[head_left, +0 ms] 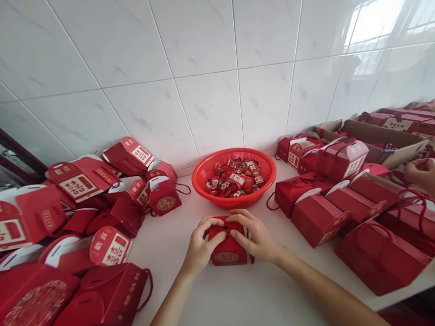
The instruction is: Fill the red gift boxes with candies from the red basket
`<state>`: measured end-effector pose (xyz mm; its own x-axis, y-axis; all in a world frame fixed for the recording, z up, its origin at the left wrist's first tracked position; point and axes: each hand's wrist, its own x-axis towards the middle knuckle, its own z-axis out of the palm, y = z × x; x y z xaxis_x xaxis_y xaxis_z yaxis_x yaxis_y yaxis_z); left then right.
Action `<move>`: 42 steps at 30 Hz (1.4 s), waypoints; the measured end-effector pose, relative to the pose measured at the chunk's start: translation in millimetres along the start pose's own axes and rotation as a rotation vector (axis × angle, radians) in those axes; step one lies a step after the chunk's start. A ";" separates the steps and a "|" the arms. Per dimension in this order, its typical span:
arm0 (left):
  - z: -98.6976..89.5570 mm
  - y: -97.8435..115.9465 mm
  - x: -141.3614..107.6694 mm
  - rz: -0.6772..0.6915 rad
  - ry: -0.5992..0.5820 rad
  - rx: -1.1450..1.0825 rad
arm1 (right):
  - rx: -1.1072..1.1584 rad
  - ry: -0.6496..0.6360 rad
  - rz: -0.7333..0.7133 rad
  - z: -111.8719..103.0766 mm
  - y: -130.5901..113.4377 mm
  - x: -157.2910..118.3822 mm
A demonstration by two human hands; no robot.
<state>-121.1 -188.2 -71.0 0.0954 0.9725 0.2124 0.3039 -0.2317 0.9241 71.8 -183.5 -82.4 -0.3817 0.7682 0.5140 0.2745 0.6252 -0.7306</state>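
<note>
My left hand (202, 245) and my right hand (255, 235) are together, clamped on the top of a red gift box (227, 253), fingers meeting over its closure; the box stands on the white counter (217, 297), toward the middle and just in front of a red plastic basket (232, 154) heaped with wrapped candies (234, 179). Red gift boxes with double-happiness panels (78, 183) lie heaped toward the counter's left end; more red boxes (317, 220) crowd its right end, where another person's hand (429, 177) hangs above them, and a cardboard carton (375, 136) sits against the white tiled wall (212, 107).
</note>
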 end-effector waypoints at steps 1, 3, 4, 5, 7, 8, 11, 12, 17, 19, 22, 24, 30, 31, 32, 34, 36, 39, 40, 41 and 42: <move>0.2 0.2 -0.2 -0.003 0.001 -0.004 | 0.001 -0.001 0.002 -0.2 0.1 0.0; 0.4 0.7 -0.6 -0.010 0.002 -0.011 | -0.002 -0.002 0.006 -0.3 0.4 -0.2; 0.5 0.8 -0.8 -0.014 0.002 -0.014 | -0.003 0.000 0.007 -0.3 0.6 -0.3; 0.5 0.8 -1.0 -0.018 0.000 -0.016 | -0.004 0.004 0.008 -0.2 0.8 -0.3; 0.6 0.3 -1.3 -0.027 0.000 -0.023 | 0.000 0.012 -0.002 -0.1 1.0 -0.4; 0.6 -0.1 -1.3 -0.030 0.002 -0.027 | 0.003 0.013 -0.010 0.0 1.0 -0.3; 0.9 -0.7 -1.2 -0.020 0.006 -0.024 | 0.009 0.007 -0.023 0.2 1.1 -0.3; 0.9 -0.5 -1.3 -0.015 0.007 -0.022 | 0.008 0.007 -0.022 0.3 1.3 -0.4; 1.0 4.0 -2.9 -0.008 -0.001 -0.018 | 0.000 0.011 -0.020 -0.3 2.2 -0.5; 0.9 4.9 -3.6 -0.006 0.004 -0.013 | 0.001 0.007 -0.025 -1.2 1.2 -0.2; 0.2 3.1 -4.5 -0.012 0.003 0.003 | -0.013 0.006 -0.016 -2.7 -0.2 0.3; -0.6 0.7 -5.2 -0.015 -0.003 0.007 | -0.040 0.026 0.008 -3.5 1.1 0.3; -2.6 0.7 -7.3 -0.039 -0.017 0.024 | -0.134 0.120 0.109 -9.5 11.0 0.1; -2.7 1.3 -7.3 -0.050 -0.016 0.020 | -0.129 0.121 0.116 -10.8 11.6 0.2; -2.7 1.6 -7.3 -0.062 -0.014 0.012 | -0.118 0.116 0.122 -11.9 11.7 0.5; -2.3 0.9 -7.0 -0.081 -0.007 -0.010 | -0.090 0.097 0.135 -13.0 10.9 0.8; -1.6 -0.8 -6.8 -0.090 0.007 -0.031 | -0.073 0.078 0.143 -12.6 9.4 0.8; -0.7 -2.2 -7.5 -0.098 0.021 -0.047 | -0.060 0.062 0.146 -10.5 7.6 0.0; -0.6 -1.7 -7.8 -0.101 0.022 -0.050 | -0.062 0.058 0.153 -9.8 7.4 -0.3; -0.5 -0.7 -8.2 -0.105 0.021 -0.053 | -0.067 0.051 0.163 -9.2 7.2 -0.6; -0.5 0.6 -8.5 -0.109 0.021 -0.056 | -0.073 0.043 0.176 -8.8 7.1 -0.9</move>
<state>-122.2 -196.6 -72.1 0.0450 0.9923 0.1158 0.2579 -0.1235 0.9583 81.9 -178.6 -84.1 -0.2848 0.8705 0.4013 0.3975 0.4882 -0.7769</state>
